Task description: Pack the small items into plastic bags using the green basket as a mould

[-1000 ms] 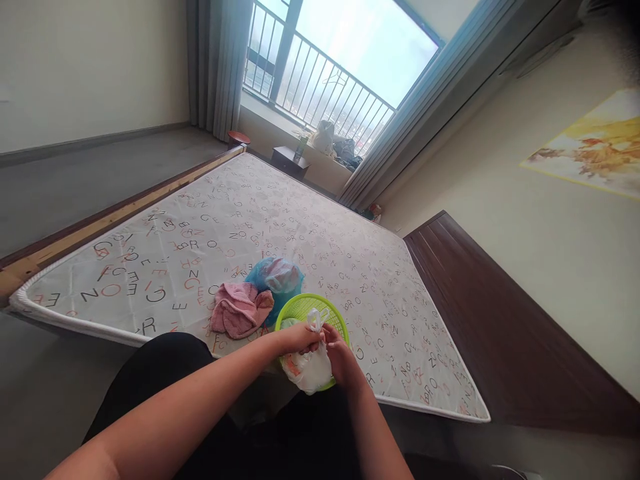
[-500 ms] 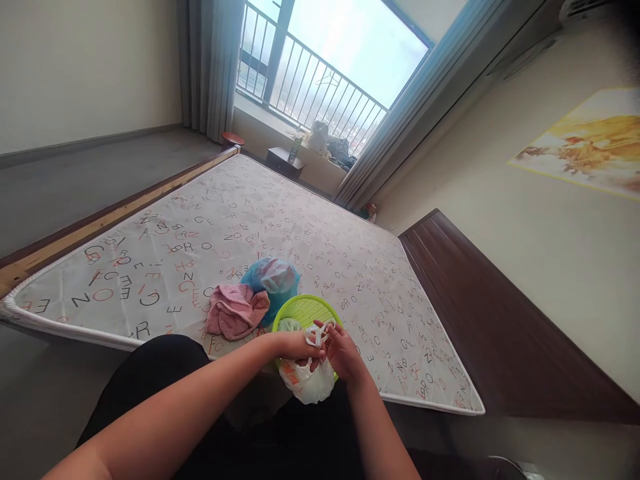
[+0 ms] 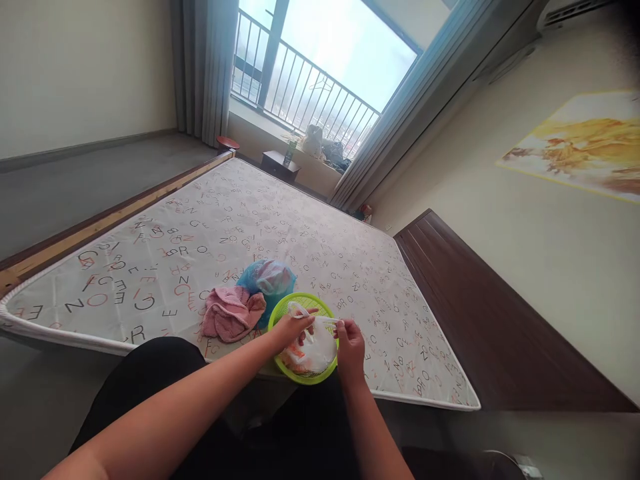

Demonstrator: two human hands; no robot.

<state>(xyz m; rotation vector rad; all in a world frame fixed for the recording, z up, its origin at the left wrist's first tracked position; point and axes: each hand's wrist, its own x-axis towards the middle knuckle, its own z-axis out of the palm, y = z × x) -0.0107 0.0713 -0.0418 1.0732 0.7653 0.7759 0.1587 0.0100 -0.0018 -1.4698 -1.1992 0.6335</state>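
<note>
A white plastic bag (image 3: 320, 352) with orange print sits in a lime-green basket (image 3: 303, 380) close to my lap. My left hand (image 3: 295, 329) grips one handle of the bag, which loops above its fingers. With its fingertips, my right hand (image 3: 351, 340) pinches the other handle, pulled taut to the right. What the bag contains cannot be made out. Left of the basket lies a crumpled pink towel (image 3: 231, 315). Behind them rests a translucent blue plastic bag (image 3: 270, 277) with something pinkish inside.
Beneath these things is a letter-printed mattress (image 3: 280, 223) in a wooden frame with a dark brown headboard (image 3: 470, 320) at the right. A small dark table (image 3: 280, 165) and a red stool (image 3: 227, 143) stand beyond it, near the window.
The white bag has dropped from in front of the basket's near rim into the basket. My hands have drawn apart, stretching the handle between them. The view has shifted slightly.
</note>
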